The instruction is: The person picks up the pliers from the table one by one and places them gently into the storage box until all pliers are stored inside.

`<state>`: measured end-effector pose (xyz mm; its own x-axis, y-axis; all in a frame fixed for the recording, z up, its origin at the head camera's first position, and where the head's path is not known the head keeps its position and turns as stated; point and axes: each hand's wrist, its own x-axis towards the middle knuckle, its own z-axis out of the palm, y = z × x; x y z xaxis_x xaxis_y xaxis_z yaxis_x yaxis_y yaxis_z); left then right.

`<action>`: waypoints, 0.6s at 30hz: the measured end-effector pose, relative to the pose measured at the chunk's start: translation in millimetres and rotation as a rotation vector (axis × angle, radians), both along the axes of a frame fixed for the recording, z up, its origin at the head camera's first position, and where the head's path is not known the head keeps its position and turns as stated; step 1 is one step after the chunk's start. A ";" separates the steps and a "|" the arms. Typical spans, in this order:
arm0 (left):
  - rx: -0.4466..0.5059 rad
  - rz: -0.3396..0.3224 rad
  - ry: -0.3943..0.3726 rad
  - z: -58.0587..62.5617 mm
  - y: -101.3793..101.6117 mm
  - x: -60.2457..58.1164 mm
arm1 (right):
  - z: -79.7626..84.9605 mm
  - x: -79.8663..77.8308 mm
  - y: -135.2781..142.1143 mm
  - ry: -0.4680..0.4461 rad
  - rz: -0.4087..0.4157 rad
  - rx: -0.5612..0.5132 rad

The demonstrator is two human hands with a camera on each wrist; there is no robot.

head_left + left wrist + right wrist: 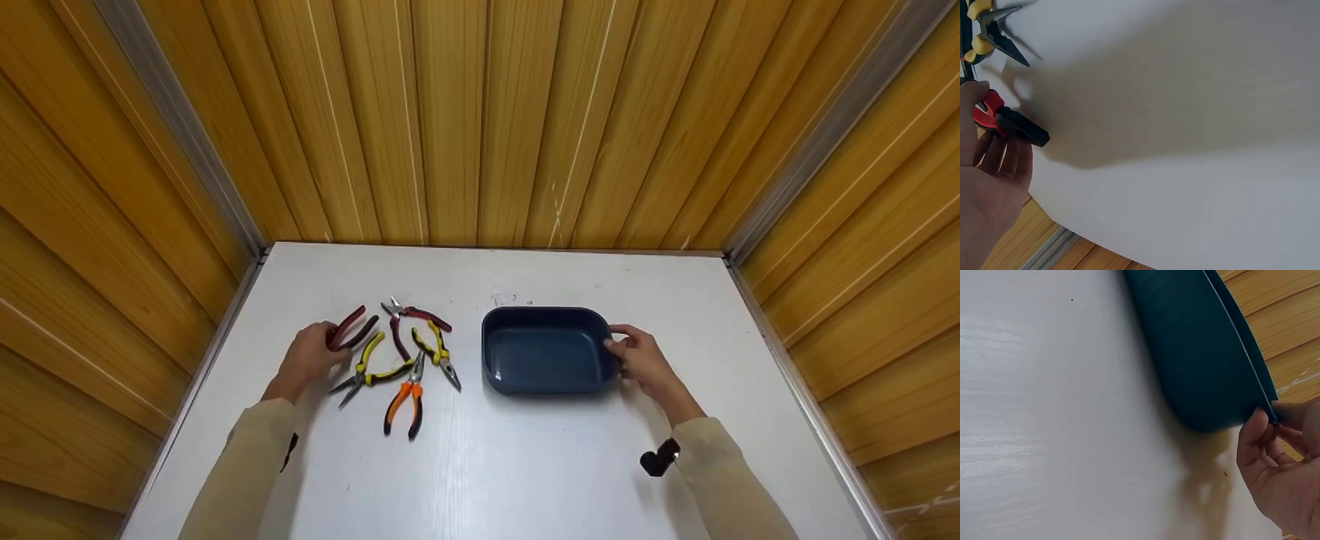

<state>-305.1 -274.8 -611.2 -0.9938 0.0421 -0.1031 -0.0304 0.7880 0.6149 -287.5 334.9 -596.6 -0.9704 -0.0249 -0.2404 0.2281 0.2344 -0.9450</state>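
Observation:
At the left of the pliers group in the head view, my left hand (307, 352) grips a pair of pliers (347, 330) with red and dark handles. The left wrist view shows the dark head of these pliers (1023, 128) sticking out past my fingers, over the table. My right hand (643, 361) pinches the right rim of a dark blue rectangular container (547, 388), thumb on the inner side. Up close in the right wrist view, the container's wall (1196, 365) rises beside my fingertips (1257, 423). Nothing lies inside the container.
Between the hands lie yellow-and-black pliers (362, 377), a second yellow-and-black pair (442, 354), orange-and-black pliers (406, 397) and red-and-black pliers (429, 316), close together or overlapping. The white table (480, 480) is bordered by wood-patterned panels (480, 150) at the back and sides.

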 end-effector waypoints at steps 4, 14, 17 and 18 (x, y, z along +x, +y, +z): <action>0.007 0.002 -0.002 1.8 2.4 0.4 | -0.3 -1.3 0.4 -0.009 -0.006 -0.011; 0.040 -0.035 0.060 11.8 17.1 4.8 | 10.9 2.1 0.2 -0.024 0.020 -0.036; 0.053 -0.044 0.053 16.8 26.4 3.7 | 0.5 -1.9 3.3 -0.013 0.019 -0.029; 0.057 -0.050 0.049 18.3 29.4 3.4 | 1.1 -1.9 2.8 -0.014 0.020 -0.029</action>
